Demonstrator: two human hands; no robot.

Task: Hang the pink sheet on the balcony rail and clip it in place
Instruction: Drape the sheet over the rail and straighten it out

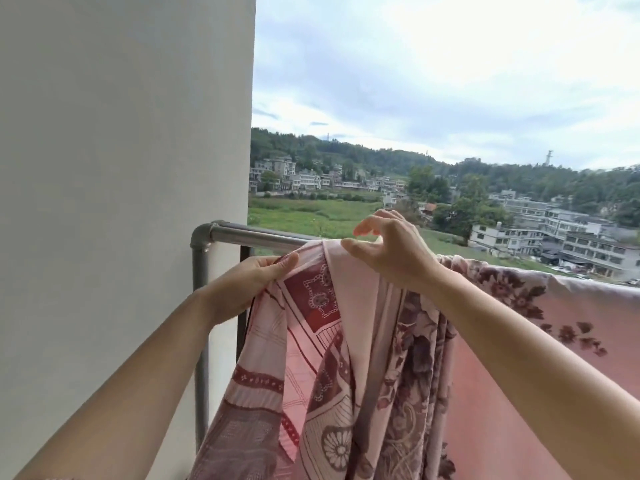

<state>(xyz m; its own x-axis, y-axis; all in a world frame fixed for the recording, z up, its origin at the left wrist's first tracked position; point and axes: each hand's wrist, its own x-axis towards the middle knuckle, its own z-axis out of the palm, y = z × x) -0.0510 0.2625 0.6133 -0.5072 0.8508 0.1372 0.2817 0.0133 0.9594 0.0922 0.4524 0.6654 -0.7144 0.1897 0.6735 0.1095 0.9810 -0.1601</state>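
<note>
Two bare arms are stretched out toward the balcony rail (263,235). The pink sheet (346,341) is bunched up and draped over the rail, just beside the flowery cloth (554,299) that is spread along it to the right. An edge of the sheet is gripped by the left hand (249,282), with the thumb pressed on top. The right hand (391,251) is laid on the fold at the rail with bent fingers; whether any cloth is pinched there cannot be told. No clip can be seen. Most of the sheet seems to be hung on the near side, so it could be dragged off the rail if it is let go too soon. It could also be blown away by wind, since nothing is clipped yet.
</note>
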